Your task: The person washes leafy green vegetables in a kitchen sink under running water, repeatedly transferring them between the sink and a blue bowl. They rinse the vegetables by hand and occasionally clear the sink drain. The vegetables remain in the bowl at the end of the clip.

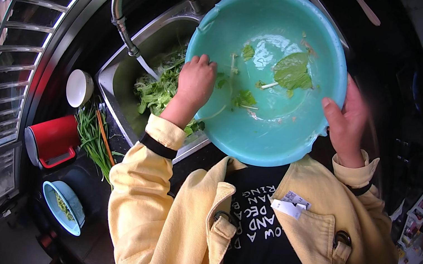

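A large turquoise plastic basin (pixel 233 129) is tilted beside and partly over the steel sink (pixel 109 75). My right hand (pixel 347 122) grips its right rim, thumb on the inner side. At the left rim is my left hand (pixel 197 78), its fingers curled; whether they pinch the rim or some greens is hidden. Inside the basin lie a broad green leaf (pixel 294 70), smaller leaf pieces (pixel 245 97) and thin pale stems. A heap of leafy greens (pixel 159 93) rests in the sink, under water running from the curved metal faucet (pixel 120 1).
Left of the sink are a white bowl (pixel 79 88), long green stalks (pixel 92 132) and a red appliance with a handle (pixel 53 140). A small blue basin (pixel 62 207) holds green pieces. A barred window (pixel 19 43) is at far left; a pink-handled utensil (pixel 365 6) lies at the top.
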`<state>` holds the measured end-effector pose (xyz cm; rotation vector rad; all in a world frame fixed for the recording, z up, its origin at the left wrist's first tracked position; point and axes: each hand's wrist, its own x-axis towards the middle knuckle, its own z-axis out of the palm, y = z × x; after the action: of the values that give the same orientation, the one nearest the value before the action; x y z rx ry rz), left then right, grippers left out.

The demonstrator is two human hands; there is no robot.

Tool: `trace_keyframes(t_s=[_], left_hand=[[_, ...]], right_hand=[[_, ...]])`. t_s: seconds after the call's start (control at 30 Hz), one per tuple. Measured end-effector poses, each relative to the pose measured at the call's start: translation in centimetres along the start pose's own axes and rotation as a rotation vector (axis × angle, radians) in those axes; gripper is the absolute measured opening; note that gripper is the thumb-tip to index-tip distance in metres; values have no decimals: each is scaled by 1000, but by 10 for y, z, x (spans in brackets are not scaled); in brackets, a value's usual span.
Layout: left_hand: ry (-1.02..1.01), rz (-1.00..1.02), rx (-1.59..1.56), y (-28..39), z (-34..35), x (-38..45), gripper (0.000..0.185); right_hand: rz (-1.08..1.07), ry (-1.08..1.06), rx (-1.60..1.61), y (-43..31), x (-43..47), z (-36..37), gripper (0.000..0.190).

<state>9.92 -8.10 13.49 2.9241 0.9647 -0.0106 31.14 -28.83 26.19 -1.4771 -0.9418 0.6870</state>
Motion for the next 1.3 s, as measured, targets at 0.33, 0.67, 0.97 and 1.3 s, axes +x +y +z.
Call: trace_keyframes(t_s=[0.33,0.67,0.97,1.3], left_hand=[[-199,64,-780,44,10,9,22],[-281,167,-576,65,-5,-30,22],[-39,-370,-236,-52,-60,-75,33],[-50,-34,-808,28,-5,41,53]], right_hand=[[22,35,38,4,-3,0,57],[18,14,27,6,-1,-2,57],[19,43,34,11,-3,-4,57],[16,23,13,5,-5,-1,56]])
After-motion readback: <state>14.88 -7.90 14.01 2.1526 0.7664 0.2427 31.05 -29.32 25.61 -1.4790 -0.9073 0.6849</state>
